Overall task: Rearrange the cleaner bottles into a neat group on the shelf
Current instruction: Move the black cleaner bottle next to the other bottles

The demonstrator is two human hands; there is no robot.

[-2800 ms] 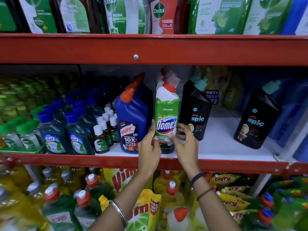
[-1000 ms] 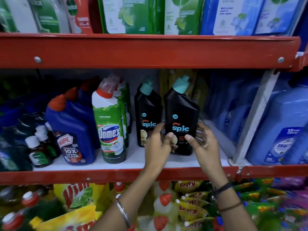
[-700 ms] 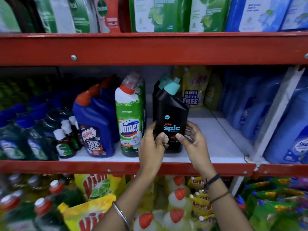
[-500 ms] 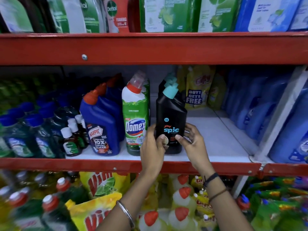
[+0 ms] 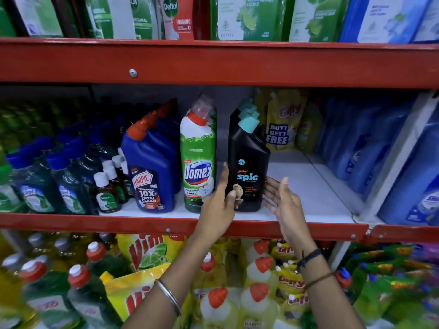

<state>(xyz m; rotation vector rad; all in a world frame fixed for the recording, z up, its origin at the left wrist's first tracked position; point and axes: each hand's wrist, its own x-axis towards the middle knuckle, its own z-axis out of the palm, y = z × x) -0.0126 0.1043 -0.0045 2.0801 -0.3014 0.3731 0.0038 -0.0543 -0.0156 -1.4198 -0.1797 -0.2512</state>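
The black Spic bottle [image 5: 248, 172] stands upright near the front edge of the white shelf [image 5: 308, 198], with more black bottles of the same kind lined up straight behind it. Just to its left, with a narrow gap between them, stands the green-and-white Domex bottle [image 5: 198, 160], and left of that the blue Harpic bottle [image 5: 150, 172], each heading its own row running back into the shelf. Further left of the Harpic sit small brown Dettol bottles [image 5: 105, 193].

The left hand [image 5: 217, 205] is beside the lower left of the Spic bottle, its grip open with fingers straight and the thumb lying across the bottle's lower label; whether it touches is unclear. The right hand [image 5: 282, 200] is by the bottle's lower right, its grip open too, palm turned toward the bottle and fingers spread, holding nothing. To the right of the Spic bottle the shelf surface is bare up to the blue refill packs [image 5: 370, 148].
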